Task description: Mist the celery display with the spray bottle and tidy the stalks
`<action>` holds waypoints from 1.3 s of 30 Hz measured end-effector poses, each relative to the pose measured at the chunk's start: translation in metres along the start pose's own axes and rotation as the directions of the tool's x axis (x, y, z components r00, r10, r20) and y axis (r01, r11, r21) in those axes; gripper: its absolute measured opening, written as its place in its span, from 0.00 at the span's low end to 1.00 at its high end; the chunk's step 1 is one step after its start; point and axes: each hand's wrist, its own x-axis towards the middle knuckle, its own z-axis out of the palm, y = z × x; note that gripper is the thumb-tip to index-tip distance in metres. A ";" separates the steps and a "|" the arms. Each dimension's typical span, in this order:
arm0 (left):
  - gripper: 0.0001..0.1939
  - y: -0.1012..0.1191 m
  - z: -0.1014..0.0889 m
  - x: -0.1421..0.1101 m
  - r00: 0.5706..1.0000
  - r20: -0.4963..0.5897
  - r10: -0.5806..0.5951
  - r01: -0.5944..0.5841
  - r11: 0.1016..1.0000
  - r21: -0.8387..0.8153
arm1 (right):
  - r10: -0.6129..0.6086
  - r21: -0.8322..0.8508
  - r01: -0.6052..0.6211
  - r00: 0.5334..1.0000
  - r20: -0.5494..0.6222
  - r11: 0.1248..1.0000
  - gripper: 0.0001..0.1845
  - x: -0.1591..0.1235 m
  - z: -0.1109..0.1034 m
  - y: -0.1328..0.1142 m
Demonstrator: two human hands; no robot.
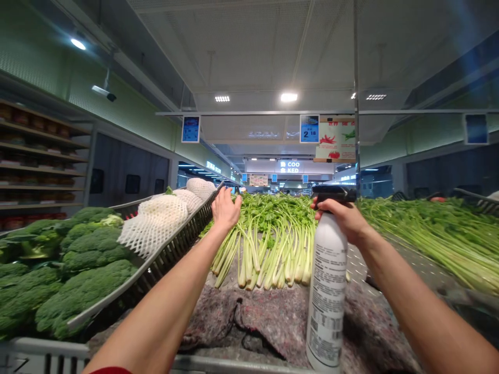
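Note:
My right hand (343,215) is wrapped round the neck of a white spray bottle (328,280) with a black trigger head, held upright in front of the celery. Printed text covers the side of the bottle facing me. My left hand (226,209) reaches forward beside the leafy end of the celery (273,234), close to the top of a dark slatted divider (175,246). Its thumb stands apart from its bent fingers; the fingertips are partly hidden. The celery lies in a row, stalk ends towards me. A grey fuzzy cloth (268,319) is bunched below the stalk ends.
Broccoli (93,249) and vegetables in white foam netting (156,223) fill the crate left of the divider. At right a mirror panel (424,156) reflects celery. Price signs (309,129) hang overhead. Stocked shelves (42,156) stand far left. A crate rim (234,363) runs along the front.

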 end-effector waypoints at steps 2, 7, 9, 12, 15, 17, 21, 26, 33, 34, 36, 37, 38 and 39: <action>0.24 0.002 0.000 -0.003 0.999 0.032 0.003 -0.003 1.000 0.009 | 0.007 -0.024 -0.007 1.000 0.016 1.000 0.10 0.012 0.013 0.006; 0.25 0.009 0.000 -0.009 0.995 0.086 0.049 -0.050 0.999 0.012 | 0.052 -0.012 -0.051 0.995 0.083 0.999 0.08 0.030 0.034 0.016; 0.25 0.011 -0.001 -0.009 0.994 0.096 0.058 -0.060 0.998 0.020 | 0.045 -0.015 -0.044 0.994 0.101 0.999 0.08 0.029 0.038 0.017; 0.25 0.014 -0.001 -0.007 0.993 0.099 0.063 -0.065 0.998 0.024 | 0.022 -0.030 -0.018 0.989 0.145 0.999 0.09 0.023 0.042 0.015; 0.26 0.014 -0.001 -0.005 0.992 0.099 0.074 -0.076 0.997 0.019 | 0.006 -0.038 0.001 0.981 0.194 0.999 0.11 0.016 0.045 0.010; 0.27 0.012 0.000 -0.006 0.992 0.102 0.077 -0.079 0.997 0.025 | 0.009 -0.040 0.000 0.976 0.216 0.999 0.12 0.012 0.047 0.007; 0.26 0.002 0.000 -0.008 0.994 0.099 0.050 -0.058 0.996 0.071 | -0.054 -0.065 0.077 0.951 0.303 0.995 0.06 0.002 0.052 0.002; 0.26 -0.015 -0.006 -0.007 0.998 0.058 0.006 -0.013 0.992 0.126 | -0.108 -0.069 0.149 0.906 0.409 0.986 0.06 -0.008 0.064 -0.005; 0.26 -0.028 -0.015 -0.004 0.999 0.035 -0.038 0.032 0.989 0.145 | -0.042 -0.112 0.078 0.955 0.295 0.991 0.05 0.001 0.065 -0.001; 0.26 -0.028 -0.014 -0.004 0.999 0.035 -0.039 0.033 0.989 0.146 | -0.037 -0.102 0.068 0.958 0.284 0.992 0.04 0.003 0.064 0.001; 0.26 -0.027 -0.012 -0.004 0.999 0.036 -0.036 0.030 0.988 0.150 | -0.023 -0.084 0.045 0.969 0.246 0.995 0.06 0.006 0.058 0.004; 0.26 -0.027 -0.011 -0.005 0.999 0.038 -0.033 0.027 0.988 0.150 | -0.017 -0.077 0.034 0.976 0.216 0.996 0.07 0.008 0.053 0.006; 0.26 -0.026 -0.010 -0.005 0.999 0.041 -0.029 0.023 0.989 0.149 | -0.015 -0.071 0.028 0.985 0.175 0.997 0.08 0.010 0.049 0.008; 0.26 -0.025 -0.009 -0.005 0.999 0.043 -0.023 0.017 0.989 0.146 | -0.015 -0.065 0.024 0.991 0.131 0.998 0.09 0.012 0.043 0.010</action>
